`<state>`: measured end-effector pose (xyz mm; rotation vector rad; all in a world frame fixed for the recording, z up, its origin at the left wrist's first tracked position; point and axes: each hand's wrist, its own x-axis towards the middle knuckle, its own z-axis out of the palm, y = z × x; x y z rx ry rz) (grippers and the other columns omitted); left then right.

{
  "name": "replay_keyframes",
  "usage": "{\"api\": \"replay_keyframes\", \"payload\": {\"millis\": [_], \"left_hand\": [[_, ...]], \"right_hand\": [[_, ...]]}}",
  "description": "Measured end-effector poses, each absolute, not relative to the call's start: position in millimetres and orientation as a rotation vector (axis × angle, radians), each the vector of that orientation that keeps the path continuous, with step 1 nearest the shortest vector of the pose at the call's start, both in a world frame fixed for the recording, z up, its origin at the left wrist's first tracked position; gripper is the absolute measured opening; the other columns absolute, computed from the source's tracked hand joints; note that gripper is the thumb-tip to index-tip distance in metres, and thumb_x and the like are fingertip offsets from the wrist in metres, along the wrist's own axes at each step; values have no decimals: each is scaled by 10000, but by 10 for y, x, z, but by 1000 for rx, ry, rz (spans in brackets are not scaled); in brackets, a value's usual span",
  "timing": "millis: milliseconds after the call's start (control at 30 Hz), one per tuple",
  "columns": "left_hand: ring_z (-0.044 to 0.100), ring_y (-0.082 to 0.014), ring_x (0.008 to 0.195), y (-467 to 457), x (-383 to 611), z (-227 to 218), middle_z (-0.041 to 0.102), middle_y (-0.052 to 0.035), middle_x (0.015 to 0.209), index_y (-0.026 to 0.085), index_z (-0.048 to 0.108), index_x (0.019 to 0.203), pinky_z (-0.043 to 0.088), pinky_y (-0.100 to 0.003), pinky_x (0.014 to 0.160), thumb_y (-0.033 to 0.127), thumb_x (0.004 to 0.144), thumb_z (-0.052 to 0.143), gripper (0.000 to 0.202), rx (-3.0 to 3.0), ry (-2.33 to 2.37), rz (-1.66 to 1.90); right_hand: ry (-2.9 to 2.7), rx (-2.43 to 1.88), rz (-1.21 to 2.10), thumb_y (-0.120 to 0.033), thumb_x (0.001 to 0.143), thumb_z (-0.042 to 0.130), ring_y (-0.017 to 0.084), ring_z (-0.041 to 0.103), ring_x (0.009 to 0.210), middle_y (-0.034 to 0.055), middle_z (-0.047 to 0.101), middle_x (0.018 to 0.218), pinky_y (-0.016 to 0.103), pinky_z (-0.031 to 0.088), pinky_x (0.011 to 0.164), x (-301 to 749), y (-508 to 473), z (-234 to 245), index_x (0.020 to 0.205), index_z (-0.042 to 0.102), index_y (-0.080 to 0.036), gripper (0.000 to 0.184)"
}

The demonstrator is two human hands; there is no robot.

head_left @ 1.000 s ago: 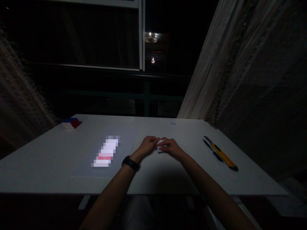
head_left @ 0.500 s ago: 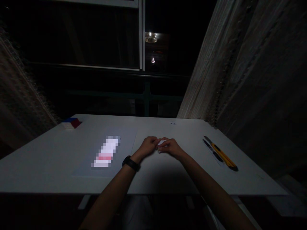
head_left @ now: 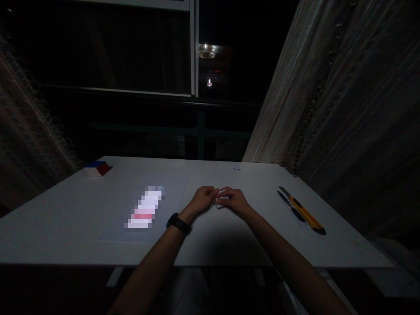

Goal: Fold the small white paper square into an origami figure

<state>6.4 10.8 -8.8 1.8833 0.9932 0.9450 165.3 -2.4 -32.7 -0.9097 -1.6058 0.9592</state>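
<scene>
Both my hands meet over the middle of the white table (head_left: pixel 65 227) in dim light. My left hand (head_left: pixel 202 199), with a black watch on its wrist, has its fingers curled and pinched on a small white piece of paper (head_left: pixel 221 196). My right hand (head_left: pixel 233 201) pinches the same paper from the other side. The paper is mostly hidden between my fingers, just above the table top.
A grey sheet with a blurred white and red patch (head_left: pixel 146 208) lies left of my hands. A red, white and blue cube (head_left: pixel 97 168) sits at the far left corner. A yellow utility knife (head_left: pixel 306 213) and a dark pen (head_left: pixel 290 209) lie at the right. Curtains hang on both sides.
My fingers have shifted slightly on the paper; a bit more of its white edge shows than half a second ago. My arms stay in place.
</scene>
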Motion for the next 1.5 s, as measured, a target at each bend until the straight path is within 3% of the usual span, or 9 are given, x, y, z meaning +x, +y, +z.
{"api": "replay_keyframes", "payload": {"millis": [300, 400, 467, 533, 733, 933, 1167, 1500], "left_hand": [[415, -101, 521, 70, 68, -59, 469, 14, 510, 133, 537, 550, 297, -221, 503, 486, 761, 410, 431, 1962, 1028, 969], [493, -125, 605, 29, 72, -34, 575, -23, 627, 129, 620, 716, 353, -226, 562, 479, 754, 442, 394, 1949, 1032, 1054], [537, -144, 675, 7, 79, -21, 621, -44, 732, 144, 628, 899, 387, -235, 613, 452, 718, 519, 373, 1920, 1013, 1113], [560, -158, 719, -2, 90, -16, 640, -57, 794, 159, 622, 968, 410, -249, 654, 409, 688, 576, 377, 1906, 988, 1147], [588, -174, 712, 32, 110, -35, 660, -69, 744, 139, 667, 733, 441, -272, 672, 326, 689, 579, 212, 1787, 992, 1209], [582, -161, 669, 52, 107, -39, 653, -66, 709, 125, 657, 718, 435, -255, 623, 334, 676, 586, 225, 1720, 997, 1212], [566, -156, 646, 80, 102, -67, 644, -64, 688, 125, 659, 705, 419, -252, 599, 360, 653, 600, 248, 1714, 1034, 1226], [558, -133, 588, 101, 115, -102, 628, -51, 654, 117, 640, 755, 423, -238, 557, 312, 620, 637, 238, 1556, 936, 1211]], "right_hand": [[-1571, -1005, 808, -313, 504, 751, 136, 535, 593, 5, 563, 625, 299, 425, 569, 1657, -3, -312, 575, 679, -182, 165], [-1539, -1051, 755, -323, 501, 746, 124, 505, 552, -7, 540, 573, 294, 415, 542, 1663, 9, -312, 562, 674, -183, 169], [-1515, -1074, 762, -324, 496, 743, 122, 498, 534, -9, 537, 555, 296, 416, 531, 1661, 1, -299, 545, 666, -177, 173], [-1496, -1079, 784, -325, 499, 738, 129, 509, 543, -6, 547, 561, 301, 426, 532, 1650, -20, -276, 558, 666, -171, 180], [-1503, -1076, 812, -355, 534, 720, 126, 508, 536, 7, 583, 627, 290, 431, 504, 1617, -68, -229, 656, 662, -157, 240], [-1556, -1094, 779, -346, 540, 718, 118, 495, 541, 9, 581, 651, 271, 413, 520, 1611, -60, -226, 689, 621, -160, 257], [-1415, -1012, 818, -328, 516, 720, 96, 463, 526, -56, 480, 606, 215, 379, 470, 1577, -89, -181, 772, 473, -205, 376], [-1408, -975, 852, -327, 545, 707, 81, 438, 491, -61, 462, 594, 202, 350, 446, 1602, -55, -252, 747, 473, -201, 334]]}}
